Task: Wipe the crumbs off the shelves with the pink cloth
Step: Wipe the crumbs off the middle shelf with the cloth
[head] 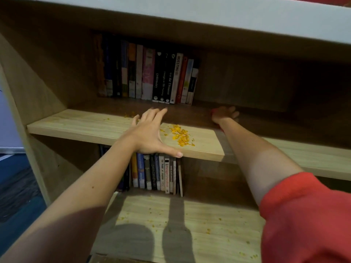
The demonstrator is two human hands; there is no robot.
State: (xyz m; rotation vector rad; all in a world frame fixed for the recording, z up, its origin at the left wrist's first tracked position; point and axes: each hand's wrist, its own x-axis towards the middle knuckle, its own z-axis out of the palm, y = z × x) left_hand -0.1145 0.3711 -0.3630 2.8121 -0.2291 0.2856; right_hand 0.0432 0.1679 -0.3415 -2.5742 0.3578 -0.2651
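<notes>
A pile of orange crumbs (181, 135) lies on the middle shelf (79, 126), near its front edge. My left hand (150, 133) rests on this shelf just left of the pile, fingers spread and thumb along the front edge. In the shadow further back and to the right, my right hand (225, 114) presses down on the pink cloth (213, 111). Only small reddish bits of the cloth show beside the hand and under the wrist. A few crumbs (130, 114) lie left of my left hand. Fine crumbs (209, 229) are scattered over the lower shelf (218, 243).
A row of upright books (148, 73) stands at the back of the middle shelf, behind my hands. More books (157, 171) stand at the back of the lower shelf. The upper shelf board (190, 16) overhangs. Blue floor (17, 186) shows at the left.
</notes>
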